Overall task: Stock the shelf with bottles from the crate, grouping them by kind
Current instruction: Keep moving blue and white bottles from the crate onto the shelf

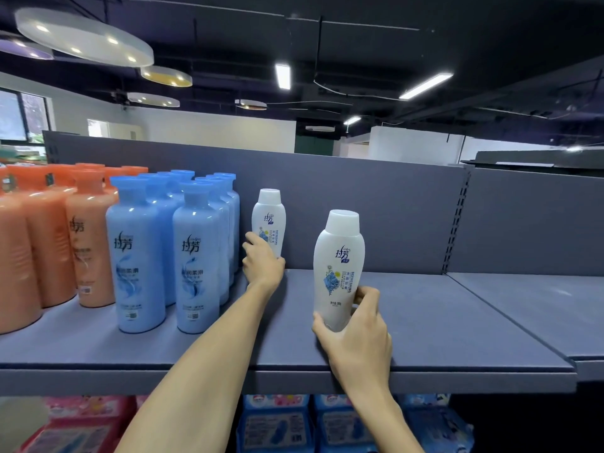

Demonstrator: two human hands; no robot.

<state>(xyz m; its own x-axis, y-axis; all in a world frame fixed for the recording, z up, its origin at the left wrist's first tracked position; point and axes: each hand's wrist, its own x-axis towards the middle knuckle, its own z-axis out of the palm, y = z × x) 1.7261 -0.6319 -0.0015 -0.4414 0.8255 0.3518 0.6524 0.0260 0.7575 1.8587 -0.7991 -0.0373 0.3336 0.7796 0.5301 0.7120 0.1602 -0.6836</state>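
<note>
mostly grey, the shelf (441, 322) runs past the frame at 3 and 9 o'clock, so its ends are cut off. orange bottles (49, 237) at 9 o'clock are partly cropped; blue bottles (170, 250) stand in rows just beside them. packets under the shelf are blurred. the right hand (356, 335) grips a white bottle (338, 266), its base hidden by the fingers. the left hand (263, 263) is curled around the far white bottle (268, 220) at 12 o'clock, near the back panel.
</note>
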